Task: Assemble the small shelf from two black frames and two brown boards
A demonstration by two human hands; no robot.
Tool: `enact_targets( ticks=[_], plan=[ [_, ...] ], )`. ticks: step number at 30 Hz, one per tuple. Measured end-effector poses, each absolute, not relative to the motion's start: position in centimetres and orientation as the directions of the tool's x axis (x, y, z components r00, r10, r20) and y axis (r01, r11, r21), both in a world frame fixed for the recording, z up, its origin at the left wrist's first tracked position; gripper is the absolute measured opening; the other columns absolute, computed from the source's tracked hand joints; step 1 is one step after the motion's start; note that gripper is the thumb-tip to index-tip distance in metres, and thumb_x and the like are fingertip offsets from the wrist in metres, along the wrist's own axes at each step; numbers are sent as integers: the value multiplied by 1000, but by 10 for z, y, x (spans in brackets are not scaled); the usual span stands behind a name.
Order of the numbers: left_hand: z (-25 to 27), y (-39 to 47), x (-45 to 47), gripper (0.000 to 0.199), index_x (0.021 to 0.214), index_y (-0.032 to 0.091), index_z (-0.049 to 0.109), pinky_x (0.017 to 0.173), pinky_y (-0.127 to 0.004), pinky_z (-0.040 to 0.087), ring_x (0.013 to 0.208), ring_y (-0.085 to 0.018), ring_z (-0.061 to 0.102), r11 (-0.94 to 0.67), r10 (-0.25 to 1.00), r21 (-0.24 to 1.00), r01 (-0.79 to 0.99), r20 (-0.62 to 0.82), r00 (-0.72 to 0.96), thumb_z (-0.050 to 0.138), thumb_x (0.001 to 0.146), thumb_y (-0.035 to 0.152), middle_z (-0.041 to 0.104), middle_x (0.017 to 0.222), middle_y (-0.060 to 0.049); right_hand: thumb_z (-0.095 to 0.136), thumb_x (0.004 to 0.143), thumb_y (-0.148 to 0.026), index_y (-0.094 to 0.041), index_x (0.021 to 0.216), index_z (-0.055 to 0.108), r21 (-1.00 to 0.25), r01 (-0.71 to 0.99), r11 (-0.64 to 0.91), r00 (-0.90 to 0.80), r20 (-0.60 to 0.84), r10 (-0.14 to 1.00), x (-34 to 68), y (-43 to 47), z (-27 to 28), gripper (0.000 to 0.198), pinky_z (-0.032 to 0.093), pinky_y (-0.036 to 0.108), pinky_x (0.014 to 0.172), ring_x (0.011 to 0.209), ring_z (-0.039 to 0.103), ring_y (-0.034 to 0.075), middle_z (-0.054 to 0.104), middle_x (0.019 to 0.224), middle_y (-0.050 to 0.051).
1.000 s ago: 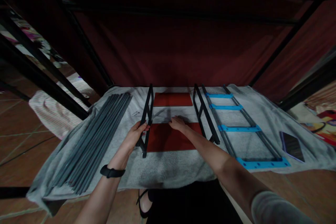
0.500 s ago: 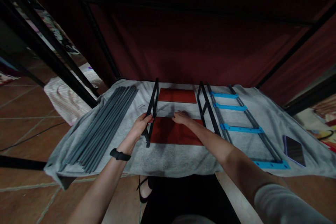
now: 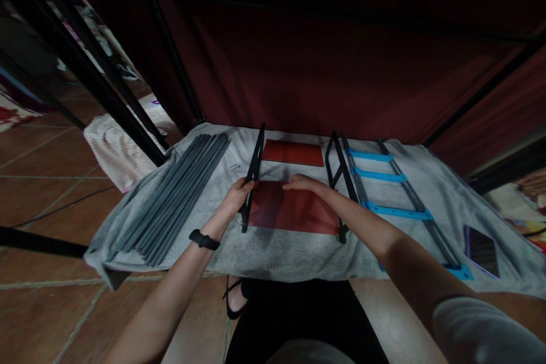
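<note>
My left hand (image 3: 238,196) is closed round the left black metal side frame (image 3: 255,160), which stands on the grey cloth. Against the inner side of that frame lies the near red panel (image 3: 294,207). My right hand (image 3: 301,183) grips the panel's far edge, its fingers partly hidden behind it. The panel looks slightly tilted, far edge raised. On its right side stands another black side frame (image 3: 344,173), partly covered by my right forearm. A second red panel (image 3: 293,152) lies flat farther back, between the two frames.
Grey tubes (image 3: 174,196) lie bundled at the left, near small metal pieces (image 3: 234,167). To the right are tubes joined by blue crosspieces (image 3: 379,175), then a phone (image 3: 482,251). A dark red curtain (image 3: 315,79) hangs behind the grey cloth (image 3: 290,256).
The near red panel's far edge has risen, with my right hand on it. My left hand stays on the left frame. The whole view has shifted slightly.
</note>
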State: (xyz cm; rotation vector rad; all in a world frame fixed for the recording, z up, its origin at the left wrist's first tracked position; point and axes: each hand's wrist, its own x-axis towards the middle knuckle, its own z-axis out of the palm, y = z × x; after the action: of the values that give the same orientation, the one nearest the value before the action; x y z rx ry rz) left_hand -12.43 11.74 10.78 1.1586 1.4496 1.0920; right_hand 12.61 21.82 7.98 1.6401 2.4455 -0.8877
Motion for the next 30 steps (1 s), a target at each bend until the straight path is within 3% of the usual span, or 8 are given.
enact_targets(
  ticks=[5, 11, 15, 19, 22, 25, 30],
  plan=[
    [110, 117, -127, 34, 89, 17, 71, 77, -33, 48, 96, -27, 64, 137, 984, 982, 134, -119, -134, 69, 72, 46, 72, 91, -7, 66, 83, -36, -19, 80, 65, -558, 766, 320, -523, -252, 814, 138, 205, 93, 18, 36, 24, 62, 73, 56, 15, 64, 77, -2],
    [113, 112, -124, 42, 102, 18, 72, 84, -32, 49, 98, -26, 66, 162, 983, 987, 24, -159, -87, 72, 72, 47, 74, 95, -6, 65, 86, -37, -20, 87, 59, -567, 716, 408, -583, -164, 796, 142, 158, 123, 18, 34, 23, 62, 76, 56, 15, 63, 82, -2],
    [109, 113, -129, 43, 105, 18, 69, 73, -30, 50, 84, -21, 66, 212, 974, 977, -16, -212, -85, 73, 74, 48, 73, 91, -5, 61, 90, -33, -21, 92, 60, -531, 716, 453, -569, -67, 820, 144, 136, 129, 12, 34, 24, 66, 78, 56, 16, 65, 88, 0],
    [109, 115, -137, 36, 99, 16, 63, 59, -27, 46, 62, -14, 60, 269, 959, 960, -80, -275, -72, 74, 76, 42, 66, 74, -3, 61, 91, -30, -20, 94, 62, -518, 734, 438, -530, -34, 848, 145, 131, 122, 10, 34, 25, 66, 76, 56, 16, 65, 85, 0],
    [112, 115, -137, 29, 93, 17, 60, 55, -24, 45, 57, -12, 58, 270, 957, 961, -57, -274, -89, 73, 78, 38, 64, 72, -2, 63, 90, -28, -20, 96, 63, -525, 729, 439, -512, 7, 859, 145, 133, 117, 10, 34, 25, 68, 78, 57, 16, 66, 86, 0],
    [115, 112, -134, 27, 93, 16, 63, 56, -24, 47, 60, -12, 58, 259, 959, 965, -45, -262, -108, 73, 78, 36, 64, 75, -2, 64, 91, -27, -20, 94, 63, -530, 713, 459, -530, 21, 848, 144, 135, 117, 8, 34, 25, 67, 77, 56, 16, 65, 84, 0],
    [114, 111, -132, 41, 94, 16, 69, 64, -26, 53, 76, -17, 65, 272, 960, 960, -73, -276, -51, 83, 67, 44, 71, 87, -4, 66, 91, -26, -20, 97, 64, -535, 703, 469, -527, 51, 848, 142, 133, 119, 8, 38, 25, 70, 81, 60, 17, 69, 89, 1]
  ],
)
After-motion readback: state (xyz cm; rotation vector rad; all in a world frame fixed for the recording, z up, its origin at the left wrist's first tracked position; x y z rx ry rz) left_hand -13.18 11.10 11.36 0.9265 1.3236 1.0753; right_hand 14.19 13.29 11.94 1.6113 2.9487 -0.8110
